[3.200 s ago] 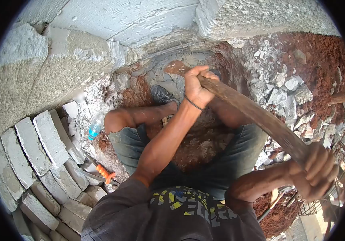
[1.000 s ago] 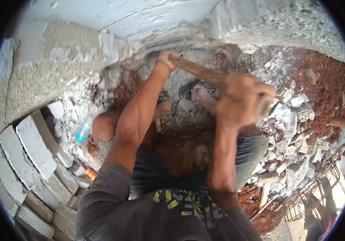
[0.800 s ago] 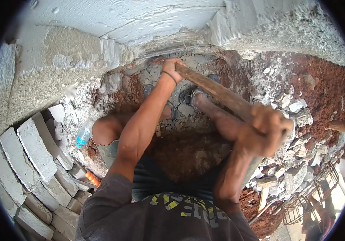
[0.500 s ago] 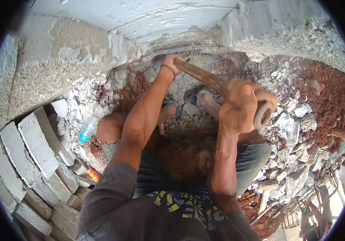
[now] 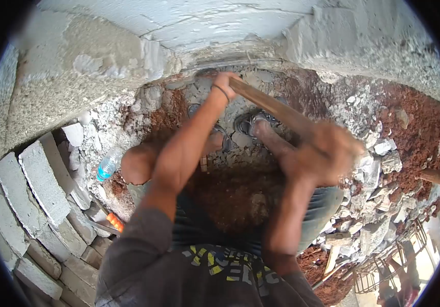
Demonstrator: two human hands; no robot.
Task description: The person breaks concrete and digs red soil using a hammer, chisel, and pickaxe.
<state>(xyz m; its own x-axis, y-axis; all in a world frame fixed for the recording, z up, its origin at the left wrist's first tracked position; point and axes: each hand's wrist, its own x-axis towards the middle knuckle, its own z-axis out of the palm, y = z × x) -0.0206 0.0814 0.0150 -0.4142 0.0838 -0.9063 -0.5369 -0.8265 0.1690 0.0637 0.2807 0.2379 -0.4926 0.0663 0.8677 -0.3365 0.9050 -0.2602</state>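
My left hand (image 5: pixel 225 84) is closed round the far end of a thick wooden handle (image 5: pixel 276 110), close to the foot of the wall. The handle slants down to the right into my right hand (image 5: pixel 332 151), which is wrapped round its nearer end and smeared by motion. Below the handle my feet in dark sandals (image 5: pixel 248 124) stand on broken grey rubble. Any tool head on the handle is not visible. Dark loose soil (image 5: pixel 235 197) lies between my knees.
Grey blocks (image 5: pixel 46 179) are stacked at the left, beside a plastic bottle (image 5: pixel 110 163) and an orange-handled tool (image 5: pixel 115 221). Rubble (image 5: pixel 379 225) and red soil (image 5: pixel 414 133) cover the right, with another wooden handle (image 5: pixel 435 177) and a wire frame (image 5: pixel 389 263). A concrete wall (image 5: pixel 230 23) stands ahead.
My right hand and the near end of the handle have moved right and slightly down. My left hand has shifted a little to the right, still round the handle.
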